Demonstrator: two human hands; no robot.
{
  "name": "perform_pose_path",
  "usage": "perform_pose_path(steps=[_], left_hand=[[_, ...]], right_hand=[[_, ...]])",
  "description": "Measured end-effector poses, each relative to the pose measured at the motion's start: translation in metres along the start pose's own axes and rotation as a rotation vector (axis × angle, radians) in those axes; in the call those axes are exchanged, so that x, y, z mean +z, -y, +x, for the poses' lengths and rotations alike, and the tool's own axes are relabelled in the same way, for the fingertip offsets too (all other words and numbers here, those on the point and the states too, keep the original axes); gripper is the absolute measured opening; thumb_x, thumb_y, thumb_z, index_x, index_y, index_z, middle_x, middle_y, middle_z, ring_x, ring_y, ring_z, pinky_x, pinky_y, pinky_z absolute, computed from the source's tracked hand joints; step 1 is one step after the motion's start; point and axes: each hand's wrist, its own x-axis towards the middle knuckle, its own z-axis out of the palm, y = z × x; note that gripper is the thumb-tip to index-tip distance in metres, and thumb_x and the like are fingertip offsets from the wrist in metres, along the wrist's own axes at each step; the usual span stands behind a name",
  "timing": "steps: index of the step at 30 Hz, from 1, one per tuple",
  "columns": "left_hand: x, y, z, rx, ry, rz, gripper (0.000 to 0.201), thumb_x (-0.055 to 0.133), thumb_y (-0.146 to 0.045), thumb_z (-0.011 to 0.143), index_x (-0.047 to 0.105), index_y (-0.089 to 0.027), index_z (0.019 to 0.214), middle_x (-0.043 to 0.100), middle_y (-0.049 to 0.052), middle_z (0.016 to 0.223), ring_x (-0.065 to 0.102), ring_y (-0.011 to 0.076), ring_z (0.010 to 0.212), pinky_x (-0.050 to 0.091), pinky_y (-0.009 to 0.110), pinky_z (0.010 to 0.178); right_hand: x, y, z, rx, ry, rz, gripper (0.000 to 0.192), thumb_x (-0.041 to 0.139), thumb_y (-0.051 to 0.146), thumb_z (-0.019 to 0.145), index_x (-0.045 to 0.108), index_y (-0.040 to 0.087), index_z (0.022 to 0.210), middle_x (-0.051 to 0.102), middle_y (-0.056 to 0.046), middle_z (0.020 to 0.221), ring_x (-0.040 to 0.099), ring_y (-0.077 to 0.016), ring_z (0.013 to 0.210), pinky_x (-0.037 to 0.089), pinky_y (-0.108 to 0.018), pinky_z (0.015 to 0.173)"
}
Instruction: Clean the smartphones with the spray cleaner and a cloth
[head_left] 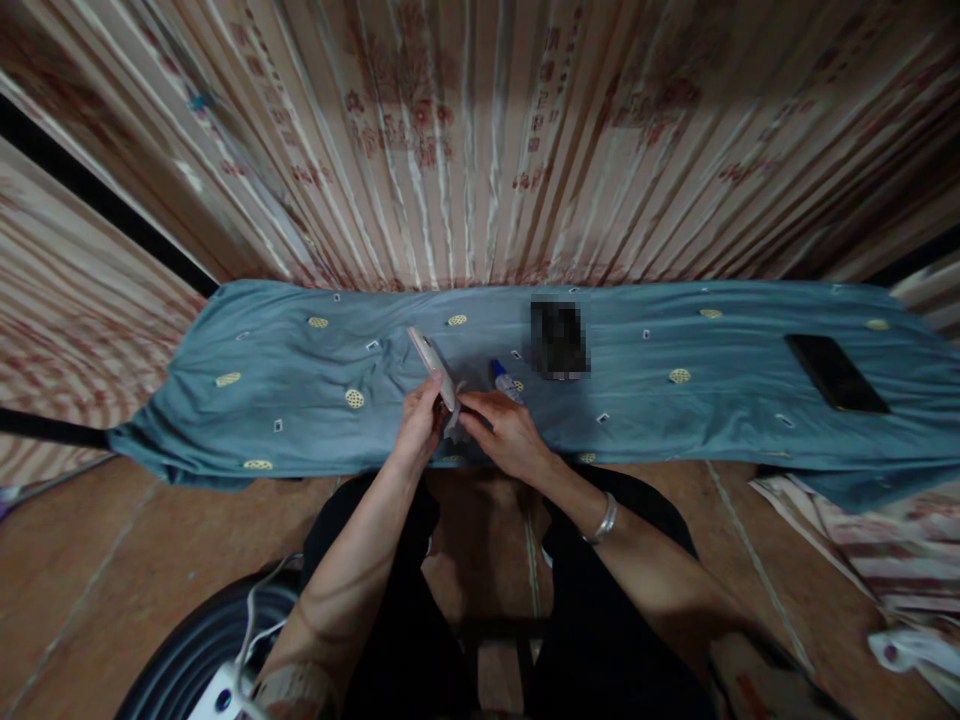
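Two hands meet at the counter's near edge. Left hand [420, 425] — fingers closed around a slim pale device [433, 366], tilted up and away so its lower end faces the other hand. Right hand [504, 432] — fingers pinched on a small pale scrap [455, 418] at that end. Just beyond: blue-capped tube [505, 378] on the teal cloth [285, 400]. Far right, well apart: dark phone [836, 372], flat. Behind: striped curtain [480, 140].

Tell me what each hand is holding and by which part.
The left hand grips a slim pinkish phone-like slab by its lower end. The right hand pinches a small pale cloth or wipe against that end; its exact hold is unclear.
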Motion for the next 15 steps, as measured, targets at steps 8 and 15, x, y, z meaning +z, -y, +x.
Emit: perform_pose_path(steps=[8,15], left_hand=[[0.0,0.0041,0.0004,0.016,0.014,-0.009,0.043,0.091,-0.052,0.058,0.07,-0.016,0.071,0.065,-0.002,0.061,0.058,0.0094,0.055,0.045,0.022,0.056],[0.0058,0.0048,-0.0053,0.048,0.026,-0.024,0.045,0.094,-0.046,0.055,0.074,-0.015,0.081,0.073,0.001,0.072,0.065,0.012,0.068,0.05,0.023,0.068]], right_hand=[[0.001,0.0047,0.0019,0.01,-0.041,0.041,0.028,0.06,0.027,0.098,0.071,0.024,0.123,0.076,-0.008,0.12,0.07,-0.0226,0.112,0.053,-0.038,0.101],[0.0036,0.0056,0.0045,0.051,-0.081,0.074,0.027,0.059,0.024,0.097,0.071,0.022,0.121,0.076,-0.008,0.12,0.07,-0.0224,0.11,0.053,-0.036,0.099]])
